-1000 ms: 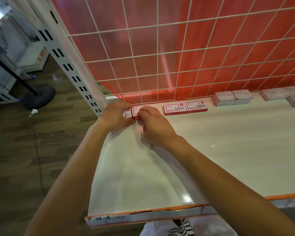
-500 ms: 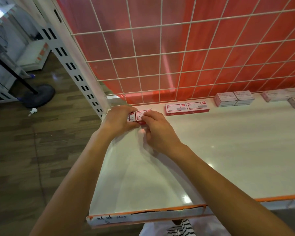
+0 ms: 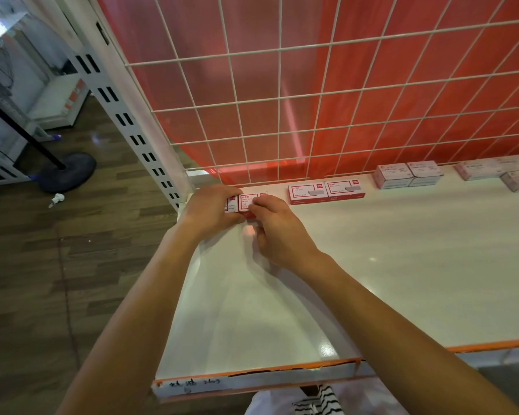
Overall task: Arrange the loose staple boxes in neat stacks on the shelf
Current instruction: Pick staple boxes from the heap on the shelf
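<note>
The staple boxes [image 3: 247, 201] sit at the shelf's [image 3: 402, 265] 11 o'clock corner — the left hand [image 3: 210, 209] curls round them from 9 o'clock, the right hand [image 3: 279, 232] pinches them from 4 o'clock.

Print on staple boxes [image 3: 307, 190] illegible.

The right hand [image 3: 277, 232] has eased back off the staple boxes [image 3: 246, 202] at the back left corner of the shelf [image 3: 402, 280]; its curled fingers now hold only their right edge; more printed top shows between it and the left hand [image 3: 210, 208].
</note>
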Demonstrator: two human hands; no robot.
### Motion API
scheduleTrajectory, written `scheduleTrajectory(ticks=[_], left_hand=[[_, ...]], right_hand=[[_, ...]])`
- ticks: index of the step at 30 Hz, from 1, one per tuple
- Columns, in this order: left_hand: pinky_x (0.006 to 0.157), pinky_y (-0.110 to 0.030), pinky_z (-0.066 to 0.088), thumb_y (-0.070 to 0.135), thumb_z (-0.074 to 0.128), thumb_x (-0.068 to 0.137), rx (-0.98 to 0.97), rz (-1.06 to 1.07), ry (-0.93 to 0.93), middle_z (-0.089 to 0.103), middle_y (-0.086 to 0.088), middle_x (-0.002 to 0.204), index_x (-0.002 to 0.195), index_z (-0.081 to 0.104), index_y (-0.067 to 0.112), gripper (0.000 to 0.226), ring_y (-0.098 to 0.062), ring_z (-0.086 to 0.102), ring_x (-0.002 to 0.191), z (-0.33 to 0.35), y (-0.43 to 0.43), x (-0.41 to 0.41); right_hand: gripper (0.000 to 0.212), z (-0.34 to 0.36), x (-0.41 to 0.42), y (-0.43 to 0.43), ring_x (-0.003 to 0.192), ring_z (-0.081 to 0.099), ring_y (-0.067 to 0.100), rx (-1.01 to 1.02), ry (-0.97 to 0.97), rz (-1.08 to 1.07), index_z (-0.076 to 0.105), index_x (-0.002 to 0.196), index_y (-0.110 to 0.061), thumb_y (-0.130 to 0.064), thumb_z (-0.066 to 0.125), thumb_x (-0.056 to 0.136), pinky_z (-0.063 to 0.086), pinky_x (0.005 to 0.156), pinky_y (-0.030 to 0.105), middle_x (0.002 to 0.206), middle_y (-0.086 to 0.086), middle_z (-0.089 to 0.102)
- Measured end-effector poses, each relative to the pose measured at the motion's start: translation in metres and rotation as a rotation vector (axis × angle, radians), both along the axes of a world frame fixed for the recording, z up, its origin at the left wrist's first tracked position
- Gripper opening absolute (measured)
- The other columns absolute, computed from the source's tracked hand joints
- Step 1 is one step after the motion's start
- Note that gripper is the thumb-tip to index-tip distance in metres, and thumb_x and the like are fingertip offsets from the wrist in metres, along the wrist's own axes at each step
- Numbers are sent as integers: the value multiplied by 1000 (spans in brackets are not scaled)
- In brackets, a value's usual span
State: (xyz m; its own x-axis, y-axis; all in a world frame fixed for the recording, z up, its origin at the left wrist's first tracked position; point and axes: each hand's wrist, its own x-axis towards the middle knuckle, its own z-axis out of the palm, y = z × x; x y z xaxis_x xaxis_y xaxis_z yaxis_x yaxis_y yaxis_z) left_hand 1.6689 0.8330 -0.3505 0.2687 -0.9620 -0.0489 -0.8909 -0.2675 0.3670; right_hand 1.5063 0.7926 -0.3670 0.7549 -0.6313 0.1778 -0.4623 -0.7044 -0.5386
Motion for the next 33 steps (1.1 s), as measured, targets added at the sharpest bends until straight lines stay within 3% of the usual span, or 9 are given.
scheduleTrajectory(ticks=[12, 16, 19, 24, 29, 33], left_hand=[[69, -29, 41, 32, 77, 77, -31, -14, 22, 69, 2, 97, 108, 70, 26, 33, -13, 56, 83, 8, -4, 0], [81, -35, 47, 36, 78, 73, -3, 43, -46, 66, -1, 108, 120, 59, 26, 52, -19, 56, 96, 6, -1, -4], [89, -39, 46, 46, 79, 68, -49, 123, -118, 60, -3, 117, 128, 50, 26, 69, -23, 53, 107, 5, 3, -15], [100, -37, 38, 31, 77, 77, -268, 125, -98, 50, -10, 131, 134, 49, 12, 67, -28, 43, 123, 5, 13, -59], [107, -43, 36, 27, 75, 79, -255, 75, -124, 52, -10, 133, 131, 53, 10, 59, -30, 41, 128, 3, 8, -100], [111, -37, 31, 30, 70, 84, -222, 46, -181, 51, -6, 137, 134, 51, 13, 57, -25, 38, 131, 6, 1, -132]], right_hand=[[42, 13, 2, -8, 130, 38, 25, 67, 80, 38, 52, 132, -6, -6, 53, 89, 29, 110, 31, 140, 9, 47], [52, 15, -8, -2, 139, 28, 24, 80, 54, -2, 41, 141, -8, -7, 54, 91, 20, 115, 32, 148, 8, 38], [51, 16, -19, 5, 138, 29, 23, 74, 16, -56, 42, 140, -8, -7, 55, 91, 23, 117, 35, 148, 8, 39], [47, 15, -37, 12, 136, 32, 24, 53, 17, -117, 45, 139, -11, -11, 54, 93, 24, 114, 34, 147, 7, 40], [44, 13, -59, 7, 134, 33, 25, -10, 56, -185, 48, 137, -12, -15, 52, 93, 22, 114, 32, 145, 8, 42], [44, 10, -81, -3, 130, 40, 27, -57, 51, -236, 53, 133, -9, -12, 56, 89, 27, 112, 34, 140, 9, 49]])
